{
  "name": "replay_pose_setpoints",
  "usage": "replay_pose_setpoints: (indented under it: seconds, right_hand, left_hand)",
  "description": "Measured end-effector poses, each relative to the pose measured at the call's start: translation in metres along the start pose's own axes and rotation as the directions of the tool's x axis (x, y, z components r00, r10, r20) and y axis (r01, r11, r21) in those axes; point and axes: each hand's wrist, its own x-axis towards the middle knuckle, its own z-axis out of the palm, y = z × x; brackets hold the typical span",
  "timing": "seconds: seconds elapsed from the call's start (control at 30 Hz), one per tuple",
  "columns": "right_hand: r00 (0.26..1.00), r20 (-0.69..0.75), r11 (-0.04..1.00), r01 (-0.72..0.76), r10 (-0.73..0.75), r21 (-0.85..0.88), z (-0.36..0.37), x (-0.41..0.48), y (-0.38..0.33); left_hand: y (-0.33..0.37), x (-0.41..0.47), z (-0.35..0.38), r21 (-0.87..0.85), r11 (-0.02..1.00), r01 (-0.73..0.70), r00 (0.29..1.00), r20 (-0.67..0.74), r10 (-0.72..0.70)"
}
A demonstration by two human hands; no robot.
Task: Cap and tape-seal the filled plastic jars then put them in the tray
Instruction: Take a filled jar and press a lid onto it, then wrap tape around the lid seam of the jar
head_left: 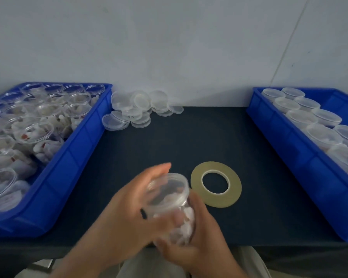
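A clear plastic jar (172, 205) filled with white pieces, with a clear cap on top, is held just above the near edge of the dark table. My left hand (133, 213) wraps its left side, fingers reaching over the cap and thumb across the front. My right hand (197, 241) grips the jar's lower right side from below. A flat ring of yellowish tape (216, 184) lies on the table just right of the jar. The blue tray (301, 149) at the right holds several capped jars (301, 118).
A blue tray (72, 157) at the left is full of open filled jars (34, 129). A heap of loose clear caps (138, 109) lies at the back of the dark table (189, 141), against the white wall. My lap shows below the table edge.
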Motion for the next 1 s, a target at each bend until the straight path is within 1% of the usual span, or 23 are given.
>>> replay_pose_setpoints:
  seconds: [0.03,0.07,0.1,0.17,0.2,0.23,0.27,0.3,0.33,0.37,0.4,0.43,0.47,0.5,0.57,0.67,0.73,0.8,0.87,0.93,0.97,1.0]
  right_hand:
    - [1.000,-0.020,0.998,0.000,-0.001,-0.069,-0.002,0.000,-0.002]
    - [1.000,0.001,0.995,-0.001,0.001,-0.102,-0.004,-0.002,-0.003]
    - [0.996,0.083,0.995,-0.007,0.015,-0.095,-0.008,-0.005,-0.005]
    - [0.965,0.261,0.996,-0.006,0.029,-0.091,-0.019,-0.008,-0.016]
    - [0.954,0.298,0.995,0.004,0.025,-0.097,-0.023,-0.008,-0.020]
    - [0.950,0.312,0.996,0.004,0.024,-0.091,-0.025,-0.006,-0.021]
    - [0.958,0.288,0.997,0.018,0.006,-0.079,-0.024,-0.004,-0.021]
    - [0.972,0.233,0.999,0.024,-0.014,-0.039,-0.018,-0.004,-0.022]
    - [0.987,0.156,0.998,0.039,-0.031,-0.050,-0.012,-0.005,-0.018]
    - [0.997,0.066,0.990,0.044,-0.035,-0.134,-0.006,-0.005,-0.014]
    - [0.999,-0.001,0.959,0.050,-0.052,-0.280,0.000,-0.008,-0.011]
    - [0.996,-0.046,0.915,0.054,-0.079,-0.399,0.003,-0.010,-0.009]
    - [0.995,-0.055,0.906,0.058,-0.089,-0.420,0.005,-0.013,-0.006]
    - [0.996,-0.065,0.929,0.038,-0.067,-0.367,0.007,-0.013,-0.006]
    - [0.999,-0.017,0.960,0.036,-0.042,-0.276,0.003,-0.009,-0.007]
    - [0.996,0.053,0.936,0.087,-0.074,-0.341,-0.008,0.002,-0.008]
    - [0.995,0.090,0.943,0.076,-0.049,-0.325,-0.012,0.010,-0.007]
    - [0.995,0.101,0.962,0.051,-0.025,-0.269,-0.014,0.016,-0.003]
    - [0.991,0.132,0.976,0.042,-0.014,-0.213,-0.017,0.022,0.002]
    - [0.982,0.188,0.985,0.012,0.021,-0.171,-0.026,0.029,0.007]
    - [0.974,0.225,0.986,0.009,0.030,-0.167,-0.033,0.030,0.010]
    - [0.966,0.256,0.978,0.033,0.020,-0.204,-0.042,0.030,0.014]
  left_hand:
    - [-0.001,-0.002,0.006,0.059,0.998,-0.005,0.998,-0.060,0.008]
    - [-0.003,-0.003,0.011,0.067,0.998,-0.015,0.993,-0.116,0.023]
    - [-0.004,-0.002,0.012,0.031,0.998,-0.049,0.990,-0.133,0.053]
    - [-0.005,0.001,0.009,-0.129,0.981,-0.148,0.988,-0.051,0.143]
    - [-0.005,0.001,0.005,-0.201,0.965,-0.169,0.985,-0.007,0.171]
    - [-0.006,0.002,0.001,-0.254,0.954,-0.160,0.985,0.023,0.171]
    - [-0.008,0.002,-0.002,-0.307,0.943,-0.129,0.988,0.036,0.147]
    - [-0.011,0.001,-0.002,-0.345,0.935,-0.085,0.996,0.009,0.094]
    - [-0.014,-0.001,0.001,-0.376,0.926,-0.038,0.999,-0.037,0.027]
    - [-0.015,-0.004,0.005,-0.380,0.925,0.009,0.997,-0.072,-0.040]
    - [-0.016,-0.007,0.009,-0.332,0.941,0.056,0.990,-0.106,-0.096]
    - [-0.016,-0.010,0.012,-0.239,0.967,0.084,0.982,-0.147,-0.122]
    - [-0.017,-0.012,0.015,-0.152,0.984,0.088,0.975,-0.191,-0.116]
    - [-0.019,-0.014,0.018,-0.108,0.992,0.062,0.968,-0.235,-0.087]
    - [-0.022,-0.016,0.022,-0.154,0.988,-0.013,0.963,-0.267,-0.029]
    - [-0.027,-0.015,0.025,-0.275,0.960,-0.060,0.960,-0.279,-0.020]
    - [-0.030,-0.011,0.026,-0.310,0.945,-0.099,0.956,-0.294,0.003]
    - [-0.031,-0.004,0.023,-0.312,0.938,-0.148,0.955,-0.293,0.053]
    - [-0.032,0.004,0.020,-0.268,0.943,-0.198,0.952,-0.281,0.120]
    - [-0.035,0.012,0.018,-0.174,0.956,-0.235,0.950,-0.247,0.188]
    - [-0.038,0.015,0.017,-0.143,0.962,-0.235,0.952,-0.232,0.198]
    - [-0.042,0.017,0.015,-0.122,0.966,-0.229,0.955,-0.221,0.199]
